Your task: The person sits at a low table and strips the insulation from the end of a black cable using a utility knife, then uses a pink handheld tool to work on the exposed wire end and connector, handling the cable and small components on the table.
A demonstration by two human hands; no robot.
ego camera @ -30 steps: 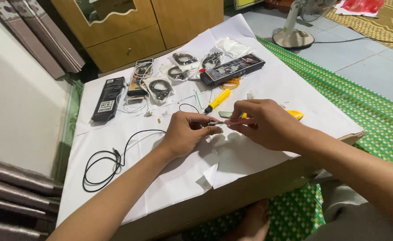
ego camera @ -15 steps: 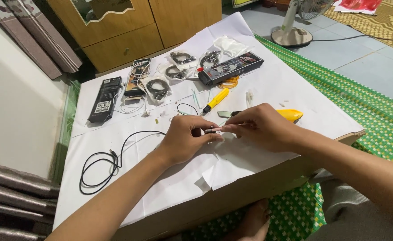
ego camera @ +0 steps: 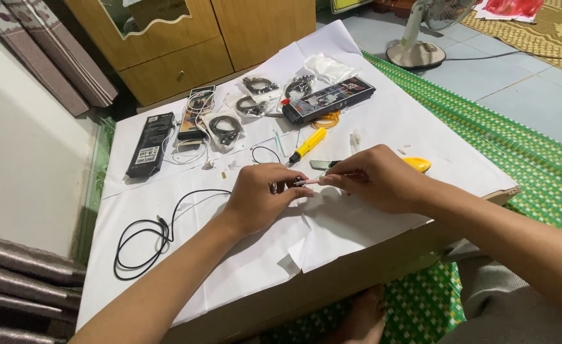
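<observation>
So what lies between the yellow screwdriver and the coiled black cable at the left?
Head view: the left hand, pinching a small pink piece; otherwise bare white paper.

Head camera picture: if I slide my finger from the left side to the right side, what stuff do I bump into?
Coiled black cable → flat black box → left hand → yellow screwdriver → right hand → white fan base.
</observation>
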